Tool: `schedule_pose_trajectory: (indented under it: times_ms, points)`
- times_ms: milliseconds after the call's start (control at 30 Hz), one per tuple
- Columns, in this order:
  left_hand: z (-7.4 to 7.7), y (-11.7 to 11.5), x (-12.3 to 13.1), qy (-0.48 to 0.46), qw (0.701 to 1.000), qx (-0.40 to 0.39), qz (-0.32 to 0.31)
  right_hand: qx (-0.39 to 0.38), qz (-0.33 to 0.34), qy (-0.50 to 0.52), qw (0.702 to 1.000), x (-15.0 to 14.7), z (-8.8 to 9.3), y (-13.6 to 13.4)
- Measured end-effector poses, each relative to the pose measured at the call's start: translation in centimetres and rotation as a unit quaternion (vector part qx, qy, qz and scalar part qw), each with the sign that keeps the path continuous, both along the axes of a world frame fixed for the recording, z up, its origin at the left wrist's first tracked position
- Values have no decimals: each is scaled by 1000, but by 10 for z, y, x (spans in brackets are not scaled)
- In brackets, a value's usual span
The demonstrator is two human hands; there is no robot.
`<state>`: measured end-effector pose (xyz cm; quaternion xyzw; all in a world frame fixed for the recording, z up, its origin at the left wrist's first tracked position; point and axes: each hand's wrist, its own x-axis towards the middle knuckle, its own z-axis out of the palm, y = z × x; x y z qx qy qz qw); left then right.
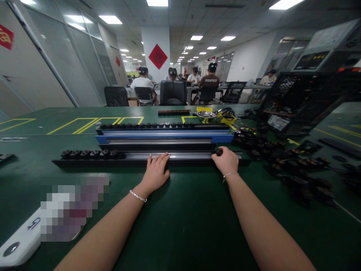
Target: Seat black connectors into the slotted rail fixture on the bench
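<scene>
The nearest long black channel lies crosswise in front of me, with a shiny metal strip along its inside. A row of small black parts fills its left end. Over the channel's middle, my left hand rests with fingers stretched out on its edge. At its right end, my right hand pinches a small dark part between thumb and fingers, at the metal strip. Much of that part is hidden by the fingers. Behind lie a blue channel and another black channel with a row of dark parts.
Many loose black parts are heaped on the right of the green table. A black computer case stands behind them. A metal bowl and a yellow tray sit farther back. A white object lies front left. Several people sit beyond.
</scene>
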<state>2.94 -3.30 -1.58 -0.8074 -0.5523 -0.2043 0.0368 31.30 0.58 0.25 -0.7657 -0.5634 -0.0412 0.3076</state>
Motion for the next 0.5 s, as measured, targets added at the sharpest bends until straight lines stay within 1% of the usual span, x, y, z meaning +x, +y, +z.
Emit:
schedule_pose_trajectory:
  times_ms: [200,400,500]
  points:
    - [-1,0,0,0,1000,3,-2,-21,-12,5,1000,3,2,0]
    - [0,0,0,-5,1000,-4,0,-29,9,-5,1000,5,3,-2]
    - [0,0,0,-7,1000,-7,-1,-27,7,-4,1000,7,2,-2]
